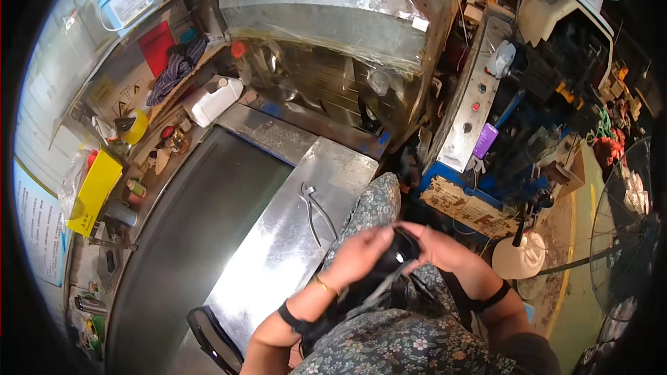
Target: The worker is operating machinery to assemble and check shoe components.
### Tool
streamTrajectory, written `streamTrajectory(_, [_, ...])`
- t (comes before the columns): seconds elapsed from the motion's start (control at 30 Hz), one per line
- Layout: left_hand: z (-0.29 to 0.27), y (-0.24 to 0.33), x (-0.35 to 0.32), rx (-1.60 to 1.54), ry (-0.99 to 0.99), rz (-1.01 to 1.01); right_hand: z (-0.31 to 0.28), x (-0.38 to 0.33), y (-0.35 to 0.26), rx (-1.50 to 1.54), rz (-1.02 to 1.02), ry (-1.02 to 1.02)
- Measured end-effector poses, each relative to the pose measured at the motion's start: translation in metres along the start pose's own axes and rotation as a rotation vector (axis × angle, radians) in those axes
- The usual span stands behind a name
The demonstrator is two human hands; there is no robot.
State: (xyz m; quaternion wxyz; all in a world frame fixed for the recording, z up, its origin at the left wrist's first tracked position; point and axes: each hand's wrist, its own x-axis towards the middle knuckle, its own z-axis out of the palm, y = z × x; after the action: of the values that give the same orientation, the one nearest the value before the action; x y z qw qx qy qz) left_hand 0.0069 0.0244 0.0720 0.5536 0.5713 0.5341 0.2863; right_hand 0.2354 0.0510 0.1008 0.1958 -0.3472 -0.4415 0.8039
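Over my lap, both hands hold a glossy black rounded piece (399, 253) that looks like the toe of a shoe, though much of it is hidden. My left hand (363, 255) is closed on its left side, thumb toward the top. From the right, my right hand (438, 244) curls round the other side, and its fingers are partly out of sight. A pair of metal pincers (317, 214) lies on the bare metal worktop (257, 250) to the left. Nearer me on that side rests a dark shoe-like piece (214, 339).
A dark conveyor belt (187, 215) runs left of the worktop. Beyond it, a cluttered shelf holds a white jug (214, 101) and a yellow box (96, 193). A metal-hooded machine (319, 35) stands ahead. At right are a control panel (469, 114) and a wheel-like fan guard (625, 236).
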Motion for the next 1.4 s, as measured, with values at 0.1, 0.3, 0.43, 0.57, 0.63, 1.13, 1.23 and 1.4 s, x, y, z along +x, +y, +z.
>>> streamTrajectory(0.1, [0.015,-0.001,-0.038,0.056,0.156,0.386,-0.001,-0.005,0.018,-0.339,-0.097,0.02])
streamTrajectory(0.3, [-0.061,-0.1,-0.147,0.43,0.975,0.077,-0.014,0.022,0.028,0.44,-0.014,0.317])
streamTrajectory(0.43, [-0.091,-0.164,-0.254,1.126,0.992,-0.324,-0.041,0.15,0.019,0.287,-0.532,0.485])
streamTrajectory(0.57, [-0.075,-0.153,-0.316,1.025,1.12,-0.719,-0.102,0.29,0.0,-0.271,-0.918,0.619])
streamTrajectory(0.63, [-0.063,-0.148,-0.335,0.807,1.152,-0.615,-0.12,0.318,0.004,-0.682,-0.762,0.672])
streamTrajectory(1.13, [-0.03,-0.037,-0.221,-0.486,1.02,-0.413,0.064,0.106,-0.017,-0.746,-0.554,-0.082])
streamTrajectory(1.23, [-0.014,0.013,-0.151,-0.032,0.647,-0.214,0.078,0.095,-0.038,-0.913,-0.919,0.036])
streamTrajectory(1.4, [-0.028,0.006,-0.055,-0.486,-0.034,0.226,0.049,0.03,-0.039,-0.975,-1.077,0.419])
